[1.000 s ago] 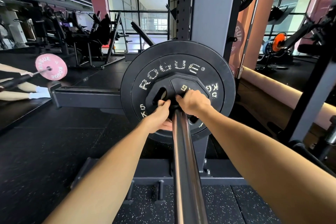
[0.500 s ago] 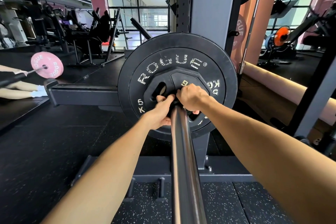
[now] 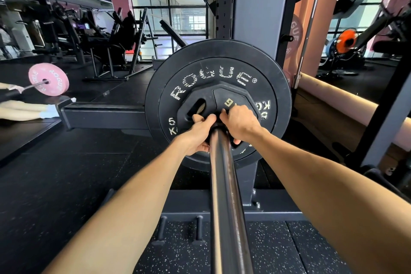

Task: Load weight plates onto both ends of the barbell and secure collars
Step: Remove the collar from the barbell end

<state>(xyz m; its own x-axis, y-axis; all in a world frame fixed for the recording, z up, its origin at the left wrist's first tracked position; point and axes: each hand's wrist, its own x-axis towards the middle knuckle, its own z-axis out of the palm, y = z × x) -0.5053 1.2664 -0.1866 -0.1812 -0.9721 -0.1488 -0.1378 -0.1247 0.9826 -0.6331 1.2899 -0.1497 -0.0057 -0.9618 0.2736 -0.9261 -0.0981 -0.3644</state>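
Note:
The steel barbell sleeve [image 3: 224,196] runs from the bottom of the view away from me into a large black ROGUE 5 kg plate [image 3: 278,87]. A smaller black octagonal plate [image 3: 229,95] sits against its face. A black collar [image 3: 216,127] rings the sleeve right at the small plate, mostly hidden by my fingers. My left hand [image 3: 196,135] grips the collar from the left, thumb over the top. My right hand [image 3: 241,122] grips it from the right, fingers curled round it against the plate.
A grey rack upright [image 3: 260,6] stands behind the plates, its base frame [image 3: 106,115] running left. Short storage pegs [image 3: 162,229] stick up below. A mirror at left shows a pink plate [image 3: 48,82] and someone's legs. A spare bar [image 3: 309,29] leans at right.
Both hands stay on the collar at the small plate. My left thumb has shifted further over the top and the view has tipped slightly.

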